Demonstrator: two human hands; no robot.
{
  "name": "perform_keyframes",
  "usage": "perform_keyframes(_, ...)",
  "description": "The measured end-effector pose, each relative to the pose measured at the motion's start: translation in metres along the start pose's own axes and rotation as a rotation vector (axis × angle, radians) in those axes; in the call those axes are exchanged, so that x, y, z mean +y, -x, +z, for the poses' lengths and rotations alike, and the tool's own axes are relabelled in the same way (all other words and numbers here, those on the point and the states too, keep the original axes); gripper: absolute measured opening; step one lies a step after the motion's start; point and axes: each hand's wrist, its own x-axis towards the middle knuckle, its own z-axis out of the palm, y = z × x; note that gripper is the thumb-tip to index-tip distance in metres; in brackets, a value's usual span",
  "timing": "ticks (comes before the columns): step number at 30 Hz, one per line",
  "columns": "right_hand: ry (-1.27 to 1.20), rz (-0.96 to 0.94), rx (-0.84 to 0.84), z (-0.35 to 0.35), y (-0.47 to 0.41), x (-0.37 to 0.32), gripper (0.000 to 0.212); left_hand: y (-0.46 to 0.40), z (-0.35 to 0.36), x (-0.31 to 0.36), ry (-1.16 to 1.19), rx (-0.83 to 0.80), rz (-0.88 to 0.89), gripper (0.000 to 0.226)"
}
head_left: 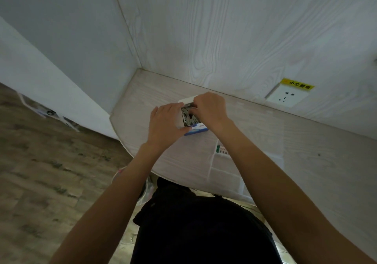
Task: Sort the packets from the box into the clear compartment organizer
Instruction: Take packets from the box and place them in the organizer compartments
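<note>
Hands (166,121) (210,106) grip blue-white box (194,131); its print unreadable.

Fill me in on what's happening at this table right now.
A person stands at a pale wood-grain table with both hands on a small white and blue box near the back wall. The left hand steadies the box from the side, while the right hand reaches into its open top, where dark shiny packets show. A clear compartment organizer lies nearer the person, with one packet apparently in it already. Sorting has barely begun.
</note>
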Motion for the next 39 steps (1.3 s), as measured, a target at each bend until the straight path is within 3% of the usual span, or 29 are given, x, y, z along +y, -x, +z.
perform_keyframes(10,0.062,-0.101,0.005,0.008,0.005,-0.004,0.017,0.004,0.002,0.004,0.041,0.055,0.025,0.073)
perform_keyframes(13,-0.17,-0.083,0.043,0.011,0.01,-0.001,0.018,0.004,0.001,0.003,-0.005,0.026,-0.012,0.075)
perform_keyframes(18,-0.584,-0.009,0.177,-0.001,0.031,0.015,0.038,0.004,0.001,0.004,0.009,0.019,-0.02,0.074)
perform_keyframes(23,-0.44,0.063,0.062,0.0,0.029,0.013,0.041,0.004,0.002,0.004,0.003,0.025,-0.011,0.074)
perform_keyframes(28,-0.247,-0.007,0.077,0.007,0.016,0.006,0.02,0.003,0.0,0.006,0.007,0.007,-0.02,0.075)
perform_keyframes(39,-0.618,0.1,0.312,-0.009,0.028,0.035,0.015,-0.003,-0.005,0.006,-0.035,-0.012,-0.023,0.074)
